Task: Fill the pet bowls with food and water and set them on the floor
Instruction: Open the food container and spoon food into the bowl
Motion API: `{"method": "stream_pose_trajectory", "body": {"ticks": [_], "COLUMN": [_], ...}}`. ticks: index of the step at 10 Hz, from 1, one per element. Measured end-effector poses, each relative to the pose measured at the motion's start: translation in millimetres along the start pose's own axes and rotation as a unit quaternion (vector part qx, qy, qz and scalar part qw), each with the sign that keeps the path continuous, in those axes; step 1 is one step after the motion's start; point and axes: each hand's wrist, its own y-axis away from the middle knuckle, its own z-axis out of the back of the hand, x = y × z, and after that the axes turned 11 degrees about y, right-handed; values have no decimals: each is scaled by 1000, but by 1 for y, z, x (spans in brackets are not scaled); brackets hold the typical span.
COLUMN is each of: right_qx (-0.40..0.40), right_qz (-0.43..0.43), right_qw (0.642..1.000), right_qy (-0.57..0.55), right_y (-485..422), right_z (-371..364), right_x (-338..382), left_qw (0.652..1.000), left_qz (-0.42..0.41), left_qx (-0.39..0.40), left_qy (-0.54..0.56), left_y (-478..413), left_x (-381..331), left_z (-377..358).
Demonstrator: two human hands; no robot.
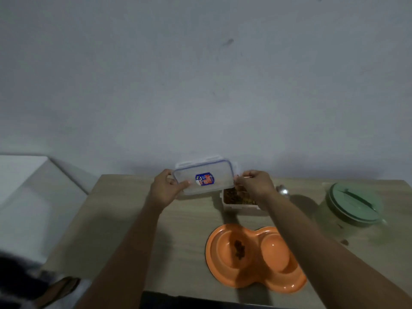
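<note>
Left hand (166,190) — lid (204,178) — right hand (256,186), seemingly

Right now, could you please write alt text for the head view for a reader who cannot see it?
A left hand and right hand hold a clear lid over a wooden table, beside an open container of pet food. Nearer sits an orange double bowl, one well holding a little kibble.

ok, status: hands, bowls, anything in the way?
Left hand and right hand grip the lid, held above the table. Box open, kibble inside. Bowl on table, little kibble in one well. Right forearm crosses above bowl.
</note>
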Motion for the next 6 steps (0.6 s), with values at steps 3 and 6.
{"method": "stream_pose_trajectory", "body": {"ticks": [3,6], "right_qx": [144,123], "right_qz": [64,68], "right_qw": [883,873], "right_qy": [443,467], "right_y": [-18,-4], "right_z": [-90,-117], "right_x": [-35,-43], "left_qw": [990,983], "left_qz": [70,126], "left_qx": [29,44], "left_qy": [-119,-126], "left_y": [10,18], "left_x": [69,87], "left_z": [51,44]}}
